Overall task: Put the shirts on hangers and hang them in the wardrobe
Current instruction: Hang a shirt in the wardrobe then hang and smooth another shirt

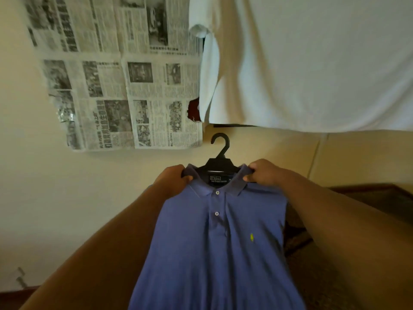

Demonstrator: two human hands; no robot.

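1. Polo point(214, 253): blue, held up in front of the person, low centre of the view. It is on a black hanger point(220, 163). Placket shows two white buttons; a small yellow emblem sits on the chest. A label is visible inside the collar.
2. Left hand point(172, 179): fingers curled round the polo's shoulder at the collar edge, gripping cloth and, as far as can be seen, the hanger arm beneath.
3. Right hand point(261, 172): fingers curled likewise round the other shoulder by the collar, thumb pressed on the cloth. Both forearms reach up from the lower corners.
4. Hanger: hook stands upright above the collar, free, touching nothing. Its arms are hidden under the polo.
5. White shirt point(301, 63): hangs above and beyond the hook, filling the upper right. Its hem ends just above the hook; the two are apart.
6. Newspaper point(125, 86): sheets spread flat on the pale wall point(55, 198), upper left, their right edge tucked behind the white shirt's sleeve.
7. Dark red item point(193, 109): small patch showing between newspaper and white shirt; cannot tell what it is.
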